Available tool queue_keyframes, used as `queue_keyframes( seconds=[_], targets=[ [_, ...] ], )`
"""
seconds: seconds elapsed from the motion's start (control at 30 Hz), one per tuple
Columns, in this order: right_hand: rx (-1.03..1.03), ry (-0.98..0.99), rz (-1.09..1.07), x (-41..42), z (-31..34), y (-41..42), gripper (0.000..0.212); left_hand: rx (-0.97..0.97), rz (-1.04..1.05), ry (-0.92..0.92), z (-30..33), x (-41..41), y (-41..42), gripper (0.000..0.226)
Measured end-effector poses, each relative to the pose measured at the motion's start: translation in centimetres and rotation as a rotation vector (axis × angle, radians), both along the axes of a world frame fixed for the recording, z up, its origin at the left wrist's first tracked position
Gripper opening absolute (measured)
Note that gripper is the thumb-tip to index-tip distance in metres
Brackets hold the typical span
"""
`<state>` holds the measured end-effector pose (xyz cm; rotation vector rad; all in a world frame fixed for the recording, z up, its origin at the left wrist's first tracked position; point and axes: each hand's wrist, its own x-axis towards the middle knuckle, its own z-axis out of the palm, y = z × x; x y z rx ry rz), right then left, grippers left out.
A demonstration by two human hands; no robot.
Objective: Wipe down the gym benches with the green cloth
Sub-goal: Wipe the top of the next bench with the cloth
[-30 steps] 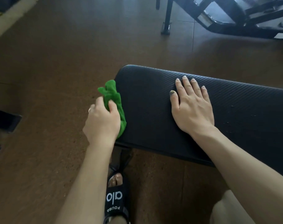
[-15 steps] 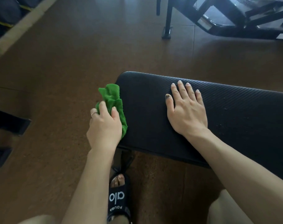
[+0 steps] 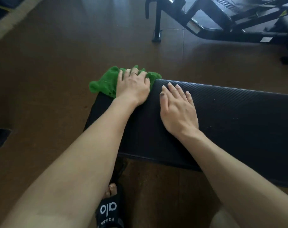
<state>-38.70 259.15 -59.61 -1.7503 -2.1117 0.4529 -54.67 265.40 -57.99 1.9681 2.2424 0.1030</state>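
Observation:
The black padded bench (image 3: 230, 122) runs from centre to right, its end pointing left. On its far left corner lies the green cloth (image 3: 105, 83), bunched and hanging over the end. My left hand (image 3: 133, 86) presses down on the cloth, which bunches up around the fingertips and thumb at the bench's far edge. My right hand (image 3: 177, 109) rests flat on the bench top just right of it, fingers straight and holding nothing.
Brown rubber floor (image 3: 58, 55) surrounds the bench. A black machine frame (image 3: 222, 22) with a post and foot (image 3: 157, 35) stands at the back right. My foot in a black slide (image 3: 109, 209) is under the bench's near edge. A dark object (image 3: 0, 137) sits at left.
My left hand moved with the cloth from the bench's end face up onto its far left corner. The right hand stayed on the bench top. The camera leaned further forward.

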Motion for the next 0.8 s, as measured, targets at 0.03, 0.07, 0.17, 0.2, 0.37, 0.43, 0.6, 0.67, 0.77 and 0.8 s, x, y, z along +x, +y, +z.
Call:
queue_keyframes(
  seconds=[0.03, 0.07, 0.17, 0.2, 0.37, 0.43, 0.6, 0.67, 0.77, 0.8],
  targets=[
    [0.002, 0.165, -0.05, 0.4, 0.4, 0.0, 0.052, 0.003, -0.061, -0.025, 0.0, 0.6, -1.4, 0.05],
    [0.025, 0.319, -0.116, 1.0, 0.7, 0.0, 0.047, -0.002, -0.118, -0.048, 0.0, 1.2, -3.2, 0.049],
    [0.063, 0.263, -0.235, 3.3, 1.6, 0.1, 0.052, -0.003, -0.251, -0.085, 0.0, 3.8, -10.5, 0.051],
    [0.025, 0.143, -0.219, 4.1, 1.7, 0.0, 0.055, 0.007, -0.283, -0.102, 0.1, 4.8, -13.1, 0.051],
    [-0.121, -0.122, -0.077, 6.8, 0.4, -2.0, 0.06, 0.013, -0.363, -0.081, 0.0, 6.5, -17.8, 0.054],
    [-0.078, -0.093, -0.095, 6.8, -0.1, -2.1, 0.062, -0.012, -0.354, -0.07, 0.0, 6.4, -15.7, 0.054],
    [0.026, 0.109, -0.207, 6.7, -0.2, -1.9, 0.065, -0.033, -0.231, -0.099, -0.3, 7.0, -5.2, 0.05],
    [0.023, 0.037, -0.187, 6.6, -0.4, -2.1, 0.065, -0.071, -0.192, -0.092, -0.1, 7.2, -2.4, 0.051],
    [0.018, -0.053, -0.171, 6.4, -0.5, -2.0, 0.065, -0.074, -0.171, -0.094, 0.0, 8.0, -4.0, 0.052],
    [0.021, -0.077, -0.164, 6.4, -0.4, -2.0, 0.067, -0.06, -0.18, -0.107, 0.0, 8.1, -6.1, 0.052]
  ],
)
